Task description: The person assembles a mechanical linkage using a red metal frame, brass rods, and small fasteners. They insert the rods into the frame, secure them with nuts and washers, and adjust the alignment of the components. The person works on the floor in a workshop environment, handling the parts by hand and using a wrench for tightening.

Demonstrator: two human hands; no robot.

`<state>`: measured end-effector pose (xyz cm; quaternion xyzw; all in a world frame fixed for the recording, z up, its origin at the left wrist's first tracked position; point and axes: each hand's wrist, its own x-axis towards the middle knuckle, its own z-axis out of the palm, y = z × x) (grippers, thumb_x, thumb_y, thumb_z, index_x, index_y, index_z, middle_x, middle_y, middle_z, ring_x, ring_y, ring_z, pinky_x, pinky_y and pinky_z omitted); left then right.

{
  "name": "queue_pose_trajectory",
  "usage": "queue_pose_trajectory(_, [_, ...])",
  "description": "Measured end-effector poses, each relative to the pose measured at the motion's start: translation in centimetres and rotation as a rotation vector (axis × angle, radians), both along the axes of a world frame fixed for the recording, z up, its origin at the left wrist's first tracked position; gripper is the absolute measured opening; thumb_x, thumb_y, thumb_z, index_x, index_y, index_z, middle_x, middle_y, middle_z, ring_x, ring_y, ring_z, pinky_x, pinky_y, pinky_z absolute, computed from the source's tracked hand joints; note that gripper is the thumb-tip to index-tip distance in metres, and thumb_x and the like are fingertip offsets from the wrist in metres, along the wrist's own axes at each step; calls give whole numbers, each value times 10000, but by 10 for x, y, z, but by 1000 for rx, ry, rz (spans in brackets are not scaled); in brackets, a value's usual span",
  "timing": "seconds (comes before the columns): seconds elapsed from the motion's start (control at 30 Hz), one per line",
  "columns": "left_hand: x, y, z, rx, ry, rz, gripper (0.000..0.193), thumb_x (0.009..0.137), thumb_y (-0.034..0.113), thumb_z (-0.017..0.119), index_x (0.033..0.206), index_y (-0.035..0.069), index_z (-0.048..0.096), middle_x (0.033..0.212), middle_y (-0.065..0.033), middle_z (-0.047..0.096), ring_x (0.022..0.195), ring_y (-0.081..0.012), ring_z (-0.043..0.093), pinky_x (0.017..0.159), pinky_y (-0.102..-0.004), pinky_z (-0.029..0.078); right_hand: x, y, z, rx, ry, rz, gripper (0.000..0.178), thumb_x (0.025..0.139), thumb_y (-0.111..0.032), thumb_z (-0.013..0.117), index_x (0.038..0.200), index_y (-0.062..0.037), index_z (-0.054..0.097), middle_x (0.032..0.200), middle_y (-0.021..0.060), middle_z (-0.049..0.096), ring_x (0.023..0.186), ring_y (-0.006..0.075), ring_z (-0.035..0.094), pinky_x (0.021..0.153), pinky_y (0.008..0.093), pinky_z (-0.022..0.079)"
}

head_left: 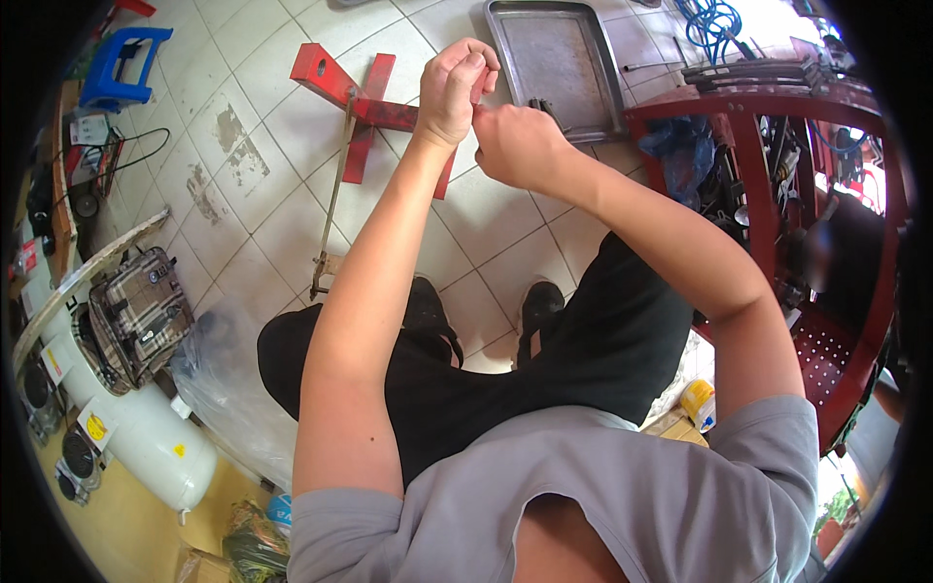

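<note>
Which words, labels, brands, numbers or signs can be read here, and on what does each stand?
No text reads clearly.
Yellow label on the white tank: print too small.
Small yellow sticker, same tank: too small.
Yellow tub: markings blurred.
Blue package, lower left: print too small.

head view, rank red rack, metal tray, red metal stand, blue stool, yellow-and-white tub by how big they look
1. Red rack
2. Metal tray and red metal stand: unsure, the stand spans wider but its bars are narrow
3. Blue stool
4. Yellow-and-white tub
</note>
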<state>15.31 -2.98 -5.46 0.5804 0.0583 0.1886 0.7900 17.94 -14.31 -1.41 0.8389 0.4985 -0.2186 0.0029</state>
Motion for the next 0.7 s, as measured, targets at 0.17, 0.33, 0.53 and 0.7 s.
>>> queue_pose_trajectory(0.17, [3, 7, -8, -56, 6, 1, 474, 865, 409, 351, 802, 2, 585, 653, -56, 569, 624, -132, 514, 607, -258, 410, 5, -14, -2, 224, -556, 507, 85, 781, -158, 603, 766, -86, 561, 618, 5, 551, 599, 146, 597, 498, 295, 476])
queue_pose_trajectory(0.33, [-11, 30, 0, 45, 143, -214, 573, 935, 450, 266, 1002, -3, 612, 966, -127, 657, 951, -193, 587, 879, -310, 433, 41, -20, -8, 414, -561, 568, 235, 824, -309, 620, 827, -102, 509, 642, -8, 522, 583, 154, 579, 491, 303, 455])
queue_pose_trajectory(0.53, [-35, 52, 13, 564, 293, -27, 422, 950, 335, 374, 1132, 51, 629, 957, -66, 650, 982, -170, 550, 884, -294, 409, 79, -13, -16, 579, -405, 523, 288, 866, -366, 584, 882, -101, 471, 673, 39, 563, 586, 241, 609, 522, 350, 485])
queue_pose_trajectory(0.7, [-67, 65, -32, 580, 725, -127, 331, 918, 212, 487, 1149, -1, 591, 1080, -121, 639, 1011, -195, 586, 899, -305, 435, 120, -10, -41, 586, -421, 402, 350, 853, -431, 587, 972, -106, 530, 721, 77, 601, 630, 277, 611, 533, 358, 480])
